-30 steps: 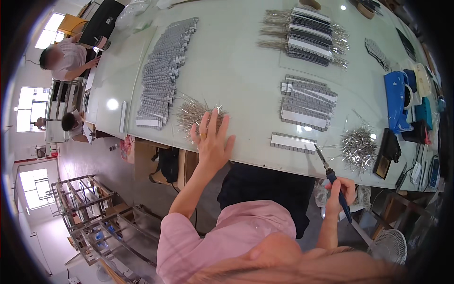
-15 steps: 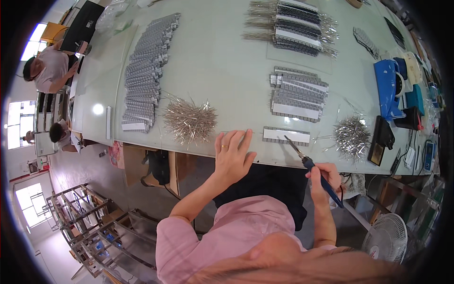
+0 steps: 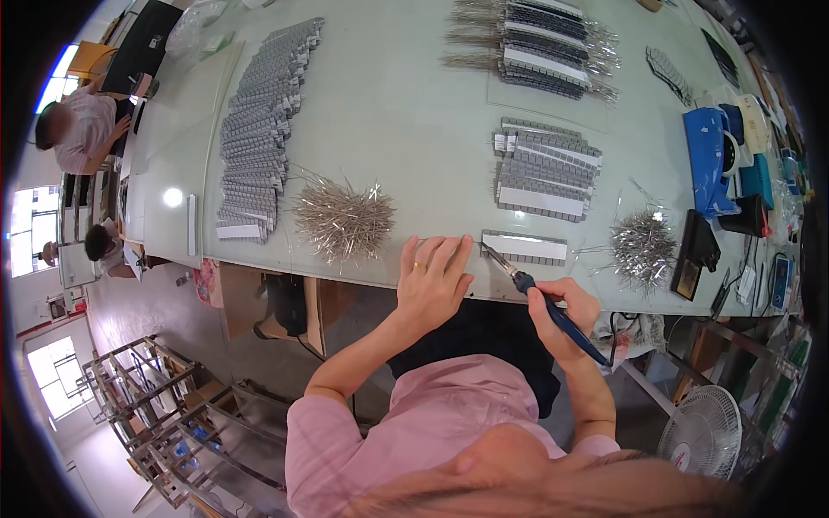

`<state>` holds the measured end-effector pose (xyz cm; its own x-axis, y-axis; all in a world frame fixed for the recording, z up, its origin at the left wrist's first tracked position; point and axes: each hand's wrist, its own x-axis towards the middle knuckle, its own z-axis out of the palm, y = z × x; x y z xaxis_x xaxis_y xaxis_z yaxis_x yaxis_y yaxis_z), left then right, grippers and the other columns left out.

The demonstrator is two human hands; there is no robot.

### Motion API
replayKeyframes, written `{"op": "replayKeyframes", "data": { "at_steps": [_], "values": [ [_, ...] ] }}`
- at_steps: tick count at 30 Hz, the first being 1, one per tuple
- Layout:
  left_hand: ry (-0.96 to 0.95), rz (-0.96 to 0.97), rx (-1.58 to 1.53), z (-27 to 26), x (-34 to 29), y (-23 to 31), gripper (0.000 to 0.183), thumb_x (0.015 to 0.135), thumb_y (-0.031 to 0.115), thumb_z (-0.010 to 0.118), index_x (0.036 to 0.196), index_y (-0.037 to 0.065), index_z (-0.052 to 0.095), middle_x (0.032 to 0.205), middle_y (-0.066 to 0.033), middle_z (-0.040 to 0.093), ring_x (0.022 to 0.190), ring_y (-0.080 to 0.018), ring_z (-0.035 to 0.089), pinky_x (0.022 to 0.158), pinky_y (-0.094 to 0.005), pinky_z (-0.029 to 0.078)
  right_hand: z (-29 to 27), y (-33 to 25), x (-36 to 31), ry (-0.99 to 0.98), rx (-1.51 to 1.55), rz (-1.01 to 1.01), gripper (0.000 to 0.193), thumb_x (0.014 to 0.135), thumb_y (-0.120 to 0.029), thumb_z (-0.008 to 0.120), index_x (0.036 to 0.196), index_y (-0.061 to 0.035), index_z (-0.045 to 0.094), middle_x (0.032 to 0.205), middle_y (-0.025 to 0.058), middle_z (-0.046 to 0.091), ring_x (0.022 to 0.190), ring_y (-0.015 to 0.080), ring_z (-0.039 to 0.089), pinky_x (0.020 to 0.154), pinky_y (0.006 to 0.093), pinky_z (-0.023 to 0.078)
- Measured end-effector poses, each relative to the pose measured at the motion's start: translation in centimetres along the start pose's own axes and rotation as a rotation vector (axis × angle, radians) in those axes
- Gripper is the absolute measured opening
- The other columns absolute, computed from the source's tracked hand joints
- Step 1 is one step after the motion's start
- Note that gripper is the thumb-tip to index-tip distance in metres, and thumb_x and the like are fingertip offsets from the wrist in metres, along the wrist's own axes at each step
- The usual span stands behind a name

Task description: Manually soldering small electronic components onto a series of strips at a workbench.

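Observation:
My right hand (image 3: 572,312) grips a soldering iron (image 3: 563,322) by its dark blue handle. The iron's thin tip meets, or hovers just over, the left end of a grey segmented strip with a white band (image 3: 528,248) near the table's front edge. Beside that end, my left hand (image 3: 433,289) rests with fingers stretched out on the tabletop; a fine wire may lie under the fingertips, too small to be sure. A bundle of thin silvery wire leads (image 3: 344,220) lies left of my left hand. Another wire bundle (image 3: 643,252) sits to the strip's right.
Beyond the strip is a stack of similar strips (image 3: 548,173), with wired dark strips (image 3: 544,53) farther back. A long row of grey strips (image 3: 263,129) lies left. A blue tool (image 3: 710,160) and a black stand (image 3: 691,259) stand right. Other people (image 3: 82,129) work at far left.
My right hand has moved left, bringing the soldering iron's tip from the strip's middle to its left end. My left hand has shifted slightly to the right.

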<state>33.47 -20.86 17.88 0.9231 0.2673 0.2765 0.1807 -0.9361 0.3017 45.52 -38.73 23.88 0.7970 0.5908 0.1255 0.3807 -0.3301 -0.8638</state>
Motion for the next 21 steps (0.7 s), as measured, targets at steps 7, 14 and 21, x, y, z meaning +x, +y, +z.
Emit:
{"op": "replayKeyframes", "data": {
  "at_steps": [7,14,21],
  "values": [
    [-0.02,0.004,0.001,0.0,0.0,-0.1,0.054,0.08,0.022,0.067,0.131,0.009,0.057,0.124,-0.0026,0.05,0.118,-0.0219,0.044,0.109,-0.0492,0.026,0.8,0.0,0.6,0.012,0.018,0.004,0.013,0.077,-0.008,0.076,0.083,-0.0013,0.066,0.067,0.0092,0.066,0.056,0.0142,0.064,0.053,0.0252,0.05],
    [-0.01,-0.012,-0.051,-0.5,-0.4,-0.2,0.055,0.081,0.023,0.065,0.132,0.007,0.056,0.125,-0.0045,0.05,0.12,-0.0223,0.044,0.109,-0.0498,0.024,0.3,-1.4,1.2,-0.114,-0.117,-0.193,0.013,0.077,-0.002,0.075,0.082,0.0012,0.064,0.065,0.0079,0.063,0.053,0.0132,0.061,0.05,0.024,0.047],
    [0.183,0.165,-0.154,-1.6,-1.6,-0.2,0.042,0.079,0.026,0.067,0.118,0.012,0.065,0.107,-0.0032,0.056,0.105,-0.02,0.056,0.102,-0.0459,0.032,0.2,1.6,1.0,-0.048,0.145,0.054,0.01,0.08,-0.002,0.072,0.08,0.0015,0.062,0.063,0.0051,0.063,0.055,0.0091,0.06,0.051,0.0227,0.046]
  ]
}}
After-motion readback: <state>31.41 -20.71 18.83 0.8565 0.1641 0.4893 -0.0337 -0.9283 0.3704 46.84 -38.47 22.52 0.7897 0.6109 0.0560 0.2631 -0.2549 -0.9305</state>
